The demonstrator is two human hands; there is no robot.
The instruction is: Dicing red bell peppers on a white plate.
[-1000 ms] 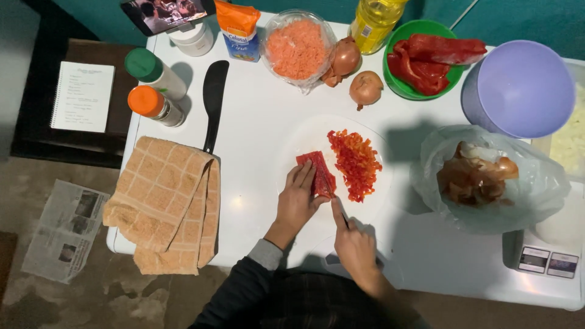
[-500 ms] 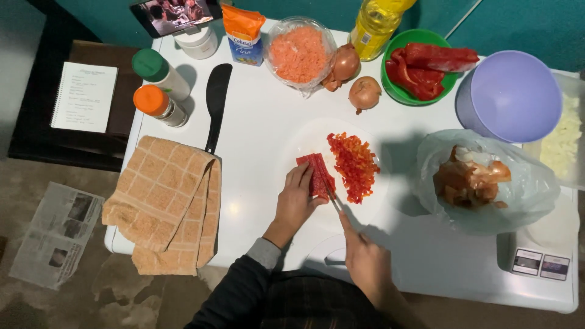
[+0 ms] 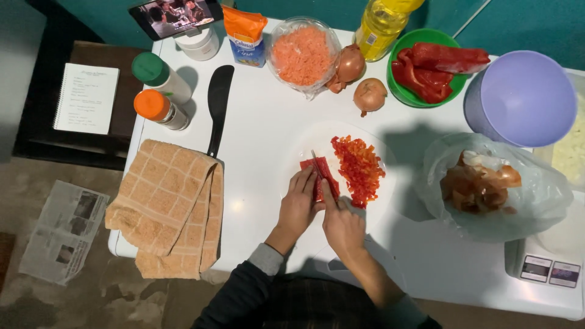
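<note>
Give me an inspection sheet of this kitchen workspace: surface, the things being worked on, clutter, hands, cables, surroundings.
Surface: white table, lit, with a round white cutting board in the middle.
Job's things: red pepper strip on the board, knife across it; diced pepper pile beside it.
Clutter: orange towel, black spatula, two capped jars, grated carrot bowl, onions, green bowl of pepper pieces, lilac bowl, plastic bag of peels.
Hands: left hand pins the strip; right hand holds the knife.
Cables: nothing seen.
Surroundings: notepad, newspaper on the floor, phone showing video.
</note>
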